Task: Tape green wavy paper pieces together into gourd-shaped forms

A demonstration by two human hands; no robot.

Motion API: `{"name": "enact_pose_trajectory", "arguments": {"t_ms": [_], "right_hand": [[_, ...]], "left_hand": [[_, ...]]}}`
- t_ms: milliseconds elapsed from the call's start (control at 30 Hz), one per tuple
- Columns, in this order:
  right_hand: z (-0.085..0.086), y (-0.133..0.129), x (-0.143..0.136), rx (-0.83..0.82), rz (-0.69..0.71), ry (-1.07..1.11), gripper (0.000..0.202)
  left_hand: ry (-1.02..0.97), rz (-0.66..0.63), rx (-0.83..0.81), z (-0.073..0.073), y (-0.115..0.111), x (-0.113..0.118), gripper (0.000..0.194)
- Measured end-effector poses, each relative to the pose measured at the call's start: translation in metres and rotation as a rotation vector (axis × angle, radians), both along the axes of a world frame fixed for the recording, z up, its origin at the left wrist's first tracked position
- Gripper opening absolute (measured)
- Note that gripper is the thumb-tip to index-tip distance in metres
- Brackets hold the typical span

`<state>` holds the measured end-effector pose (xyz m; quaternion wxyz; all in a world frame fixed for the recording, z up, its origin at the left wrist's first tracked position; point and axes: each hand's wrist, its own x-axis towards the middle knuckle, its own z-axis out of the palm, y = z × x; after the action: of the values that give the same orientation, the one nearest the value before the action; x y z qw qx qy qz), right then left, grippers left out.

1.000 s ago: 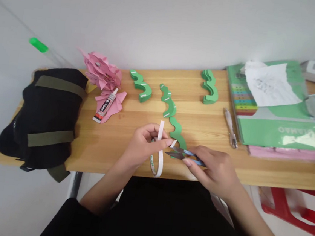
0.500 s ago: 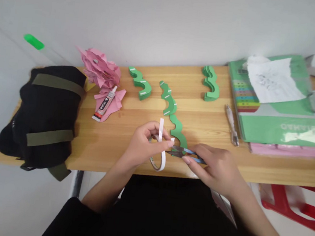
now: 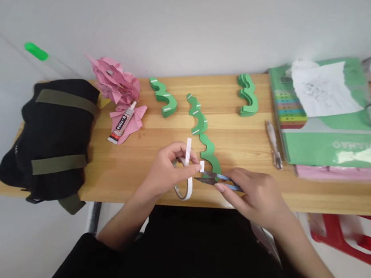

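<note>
A careless squeeze here could nick my skin.
My left hand [image 3: 171, 166] pinches a white tape piece [image 3: 202, 165], the tape roll [image 3: 189, 189] hanging below; just beside it, my right hand [image 3: 254, 193] grips the parted snips [image 3: 213, 175] over the green strip [image 3: 215, 165].
</note>
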<state>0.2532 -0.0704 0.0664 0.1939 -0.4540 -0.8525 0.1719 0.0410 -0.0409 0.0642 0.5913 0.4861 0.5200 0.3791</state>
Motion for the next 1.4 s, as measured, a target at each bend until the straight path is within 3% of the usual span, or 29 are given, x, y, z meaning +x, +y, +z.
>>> {"name": "enact_pose_trajectory", "arguments": {"t_ms": [233,400,600,733,933,1400], "right_hand": [[-0.002,-0.001,0.002,-0.153,-0.022,0.024,0.035],[-0.005,-0.002,0.002,-0.370,-0.136,0.091,0.040],[-0.014,-0.015,-0.016,-0.722,-0.327,0.676,0.040],[-0.013,-0.019,-0.030,-0.948,-0.320,1.001,0.044],[-0.006,-0.014,-0.035,-0.994,-0.336,1.085,0.046],[-0.010,-0.010,-0.037,-0.985,-0.368,1.133,0.045]], "left_hand": [[-0.028,0.030,-0.005,0.000,0.001,-0.001,0.016],[-0.209,0.144,-0.002,-0.002,0.006,-0.002,0.023],[-0.345,0.366,-0.015,0.002,0.011,0.011,0.027],[-0.415,0.360,-0.041,0.002,0.011,0.023,0.027],[-0.414,0.329,-0.013,-0.001,0.009,0.032,0.024],[-0.396,0.292,-0.044,-0.001,0.009,0.034,0.018]]}}
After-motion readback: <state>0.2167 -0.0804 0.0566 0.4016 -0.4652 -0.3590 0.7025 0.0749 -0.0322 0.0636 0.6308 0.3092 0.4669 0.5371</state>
